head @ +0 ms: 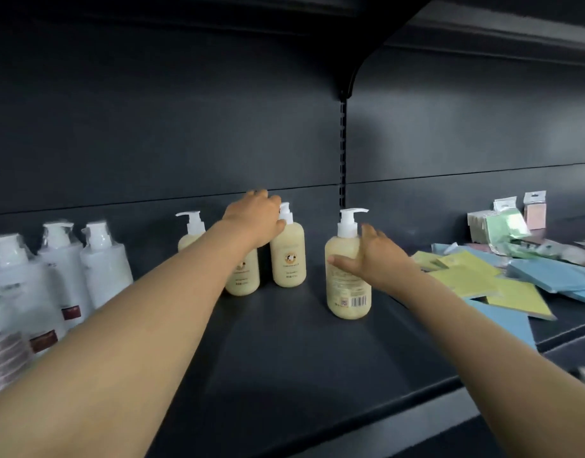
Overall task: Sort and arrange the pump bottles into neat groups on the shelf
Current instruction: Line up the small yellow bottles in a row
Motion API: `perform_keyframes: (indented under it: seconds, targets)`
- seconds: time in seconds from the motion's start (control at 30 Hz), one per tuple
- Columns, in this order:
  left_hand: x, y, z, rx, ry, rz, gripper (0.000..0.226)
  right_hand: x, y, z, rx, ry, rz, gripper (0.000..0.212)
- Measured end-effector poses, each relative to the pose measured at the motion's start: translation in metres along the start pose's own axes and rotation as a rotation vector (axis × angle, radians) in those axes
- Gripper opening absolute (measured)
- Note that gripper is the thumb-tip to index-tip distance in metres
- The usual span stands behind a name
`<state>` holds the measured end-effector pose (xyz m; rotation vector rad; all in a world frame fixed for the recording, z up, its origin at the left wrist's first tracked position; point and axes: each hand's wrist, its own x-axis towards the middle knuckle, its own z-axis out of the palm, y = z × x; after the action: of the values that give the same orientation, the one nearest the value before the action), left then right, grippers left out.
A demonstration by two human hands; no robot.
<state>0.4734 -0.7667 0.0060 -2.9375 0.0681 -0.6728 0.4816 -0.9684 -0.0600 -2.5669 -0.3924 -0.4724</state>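
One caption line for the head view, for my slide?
Both hands reach cream pump bottles on a dark shelf, beside white bottles.

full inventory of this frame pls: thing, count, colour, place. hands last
cream pump bottles: 4 visible, pale yellow with white pumps, mid shelf; three grouped at the back, one part hidden behind the left arm; the fourth stands apart to the right, barcode side facing the camera
white pump bottles: at least 4, white with dark red labels, blurred, left end of shelf
flat packets: a loose pile, yellow and blue, right end of shelf
hanging-tab packs: a few, green and pink, behind the packets
shelf: 1, black, another above
left hand: on top of a back cream bottle
right hand: open, against the lone bottle's right side
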Motion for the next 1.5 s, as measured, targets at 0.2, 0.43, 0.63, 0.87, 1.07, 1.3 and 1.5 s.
perform_keyframes:
  seconds: [0.2,0.43,0.63,0.87,1.07,1.3,1.5]
  targets:
    - [0.050,-0.007,0.016,-0.018,0.049,0.089,0.035,0.035,0.002,0.025,0.099,0.105,-0.039,0.050]
    - [0.078,-0.010,0.033,-0.034,-0.021,0.152,0.037,0.077,0.008,0.053,0.223,0.088,-0.009,0.064]
    - [0.092,-0.016,0.036,-0.205,-0.104,0.136,0.033,0.100,0.013,0.079,0.361,0.106,-0.048,0.062]
    - [0.097,-0.028,0.032,-0.247,-0.117,0.116,0.030,0.124,0.009,0.099,0.425,0.106,-0.068,0.062]
    - [0.098,-0.030,0.028,-0.187,-0.155,0.067,0.031,0.129,0.001,0.110,0.425,0.131,-0.077,0.062]
    - [0.097,-0.027,0.027,-0.141,-0.173,0.038,0.028,0.127,-0.006,0.107,0.533,0.057,-0.046,0.052]
    - [0.094,-0.036,0.034,-0.184,-0.125,0.054,0.032,0.122,0.003,0.085,0.735,-0.133,-0.052,0.047]
